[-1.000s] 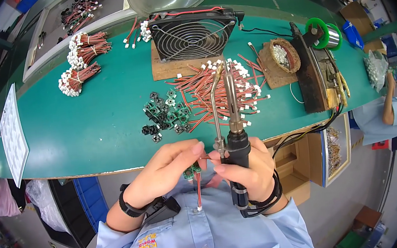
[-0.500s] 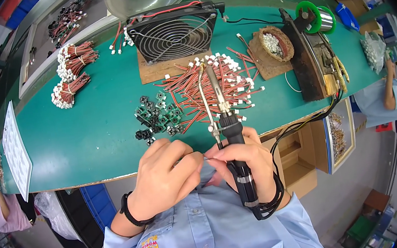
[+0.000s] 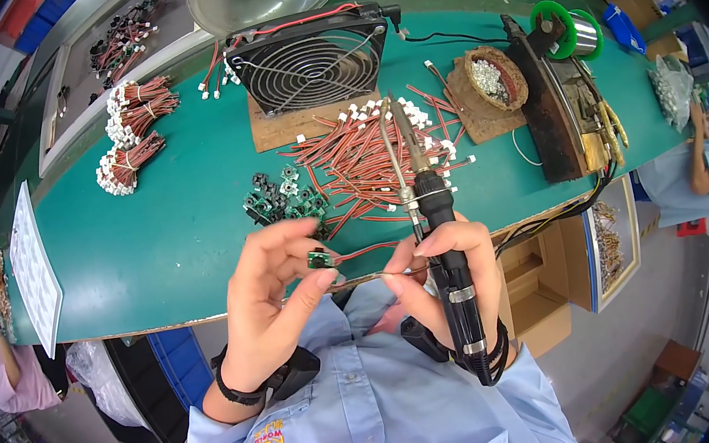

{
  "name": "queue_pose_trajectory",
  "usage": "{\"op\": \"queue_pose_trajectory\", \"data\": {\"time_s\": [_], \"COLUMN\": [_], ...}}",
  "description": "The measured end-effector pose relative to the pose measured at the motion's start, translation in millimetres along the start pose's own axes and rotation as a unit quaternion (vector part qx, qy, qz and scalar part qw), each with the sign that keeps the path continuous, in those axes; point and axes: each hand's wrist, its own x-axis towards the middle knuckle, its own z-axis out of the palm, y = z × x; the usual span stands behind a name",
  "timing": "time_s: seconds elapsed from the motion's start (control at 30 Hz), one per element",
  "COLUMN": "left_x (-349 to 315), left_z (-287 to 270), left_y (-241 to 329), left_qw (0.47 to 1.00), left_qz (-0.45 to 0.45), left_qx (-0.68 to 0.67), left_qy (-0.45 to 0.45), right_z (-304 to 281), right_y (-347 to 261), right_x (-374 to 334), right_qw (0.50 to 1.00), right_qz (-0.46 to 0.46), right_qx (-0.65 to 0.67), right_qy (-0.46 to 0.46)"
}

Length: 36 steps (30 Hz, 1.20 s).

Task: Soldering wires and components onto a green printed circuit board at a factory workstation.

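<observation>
Green board [image 3: 319,260]: raised over the near edge of the worktop [image 3: 159,274], pinched between thumb and fingers of the left hand [image 3: 253,316].
Right grip: the right hand [image 3: 482,264] is wrapped round the black handle of the soldering iron [image 3: 436,199]; its thumb and forefinger also nip a thin strand [image 3: 413,270], solder or wire, I cannot tell which.
Soldering step: probably a wired board being handled or looked over between touches of the iron, since the tip points away from it.
Next move: calls for a steady left pinch and the tip turned in if a joint is wanting, or a clear release if it is sound; the joint is too small to judge.
Board's look: small, tilted, a black part on it.
Red lead [image 3: 366,250]: curves from the board's right side toward the right hand; far end unclear.
Beyond the hands: loose boards [image 3: 281,202] heaped beside white-tipped red leads [image 3: 348,165], with a black fan [image 3: 311,71] behind.
</observation>
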Motion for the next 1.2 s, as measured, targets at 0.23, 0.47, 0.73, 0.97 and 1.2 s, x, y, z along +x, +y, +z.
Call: {"op": "queue_pose_trajectory", "data": {"time_s": [0.23,0.47,0.73,0.97,1.2], "left_x": [9,5,6,5,6], "left_z": [2,-8,-8,-7,-18], "left_y": [3,0,0,-4,-22], "left_qw": [0.997,0.988,0.966,0.941,0.913], "left_qz": [0.005,-0.03,-0.094,-0.118,-0.13], "left_qx": [-0.076,-0.138,-0.233,-0.309,-0.37], "left_qy": [-0.023,-0.059,-0.064,-0.07,-0.116], "right_z": [6,11,17,18,19], "right_y": [-2,-7,-10,-16,-16], "right_x": [7,12,15,19,21], "right_qw": [0.999,0.999,0.998,0.996,0.991], "right_qz": [-0.045,-0.039,-0.052,-0.059,-0.09], "right_qx": [-0.012,-0.011,-0.023,-0.049,-0.082], "right_qy": [-0.012,-0.032,-0.036,-0.05,-0.048]}}
